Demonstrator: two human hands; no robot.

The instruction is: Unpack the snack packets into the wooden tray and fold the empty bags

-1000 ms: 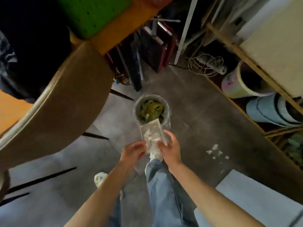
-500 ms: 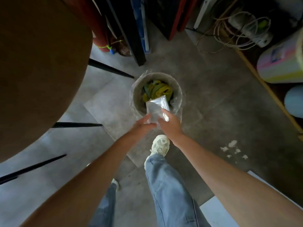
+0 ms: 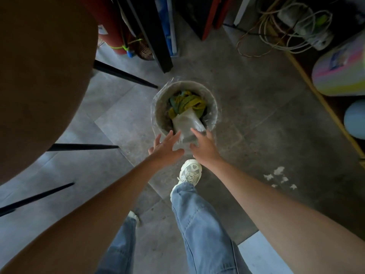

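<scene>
A folded clear plastic bag [image 3: 187, 124] lies inside the round bin [image 3: 214, 109], on top of crumpled yellow and green wrappers [image 3: 186, 102]. The bin stands on the floor and has a clear liner over its rim. My left hand [image 3: 165, 148] hovers just in front of the bin with its fingers spread, holding nothing. To the right of it, my right hand [image 3: 204, 146] is over the bin's near rim, fingers apart, its fingertips close to the bag but off it. No wooden tray or snack packets are in view.
A round brown table top [image 3: 39, 76] with black legs [image 3: 122, 73] fills the left. Dark boards and a red cylinder [image 3: 115, 22] stand behind the bin. Coiled cables [image 3: 286, 30] lie at the back right beside a shelf edge. My shoe [image 3: 189, 172] is near the bin. White scraps [image 3: 279, 176] dot the floor.
Both hands held the folded bag above the bin; they have let go, the bag has dropped into the bin, and the fingers have spread open.
</scene>
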